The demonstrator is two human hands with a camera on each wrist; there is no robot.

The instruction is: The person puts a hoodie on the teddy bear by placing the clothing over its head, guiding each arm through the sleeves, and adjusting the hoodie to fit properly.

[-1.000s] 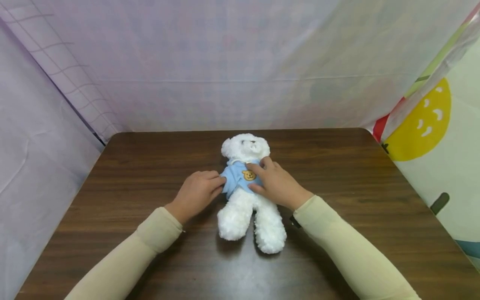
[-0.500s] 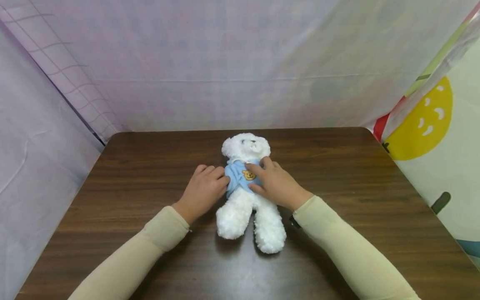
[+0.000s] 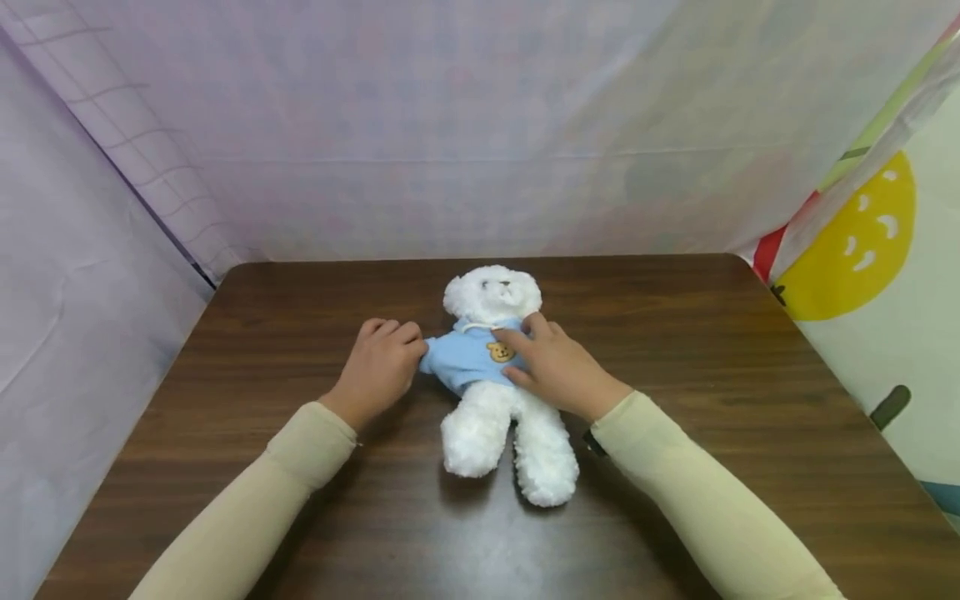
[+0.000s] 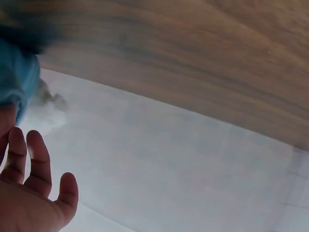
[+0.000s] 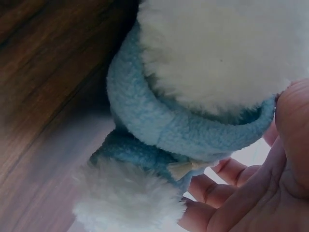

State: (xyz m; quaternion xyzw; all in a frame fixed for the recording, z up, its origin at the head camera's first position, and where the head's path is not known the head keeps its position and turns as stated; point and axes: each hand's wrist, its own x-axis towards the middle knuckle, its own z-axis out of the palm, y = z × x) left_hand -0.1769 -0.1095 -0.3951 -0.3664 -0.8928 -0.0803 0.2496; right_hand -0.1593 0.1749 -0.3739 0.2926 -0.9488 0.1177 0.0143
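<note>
A white plush teddy bear (image 3: 491, 292) lies on its back, its head toward the table's far edge. It wears a light blue shirt (image 3: 467, 358) with a small bear-face patch (image 3: 501, 352). My left hand (image 3: 377, 367) pinches the end of the sleeve (image 3: 435, 357) and stretches it out to the left. In the left wrist view, thumb and index finger meet at the blue cloth (image 4: 17, 79), the other fingers loose. Across the bear's other side, my right hand (image 3: 564, 372) holds the body. Its thumb sits by the hem (image 5: 193, 137) in the right wrist view, near a furry paw (image 5: 128, 198).
A dark wood-grain table (image 3: 300, 292) carries the bear. Pale cloth (image 3: 450, 167) hangs behind it and along the left. Toward the right, a printed cloth shows a yellow shape (image 3: 855, 250). A dark band (image 3: 594, 442) shows at the right cuff.
My left hand first moves slightly right with the sleeve bunched, then back left, drawing the sleeve outward and smoothing the shirt front. My right hand stays in place on the bear.
</note>
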